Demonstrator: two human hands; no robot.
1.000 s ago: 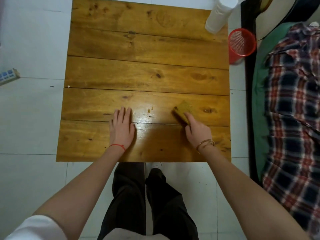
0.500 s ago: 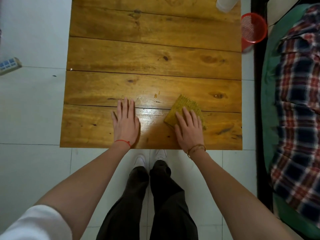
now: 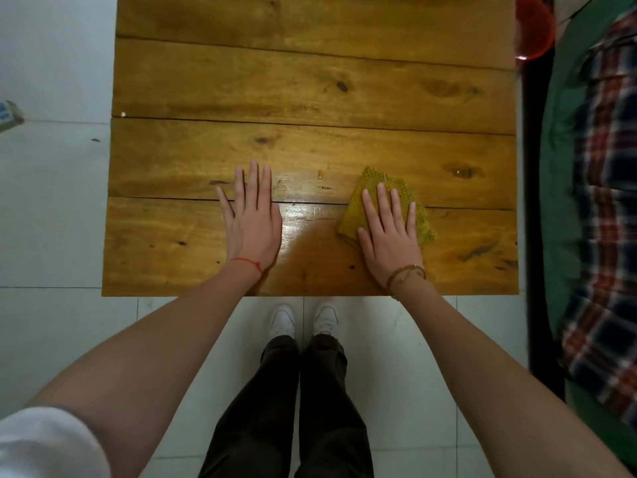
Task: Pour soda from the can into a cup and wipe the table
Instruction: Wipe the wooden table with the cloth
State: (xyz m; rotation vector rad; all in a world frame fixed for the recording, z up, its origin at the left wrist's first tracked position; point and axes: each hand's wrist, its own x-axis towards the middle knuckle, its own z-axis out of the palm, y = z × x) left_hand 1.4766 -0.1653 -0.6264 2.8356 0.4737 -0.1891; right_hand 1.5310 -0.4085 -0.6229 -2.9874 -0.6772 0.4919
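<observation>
Wooden surface (image 3: 310,81), plank-built, with a wet sheen near its front edge. Left hand (image 3: 253,219) lies flat with fingers released, apparently bracing the body. Right hand (image 3: 387,229) presses a yellow cloth (image 3: 358,205) flat, fingers spread over it for wiping, not clenched. Small droplets (image 3: 321,173) lie just beyond, between the hands. Can and cup are out of view.

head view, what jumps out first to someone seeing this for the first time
Two bare hands lie flat on the near part of a wooden plank table: the left hand on bare wood, the right hand pressing a yellow mesh cloth. Between them the wood shines wet, with a small droplet just beyond. A plaid fabric fills the right edge.
</observation>
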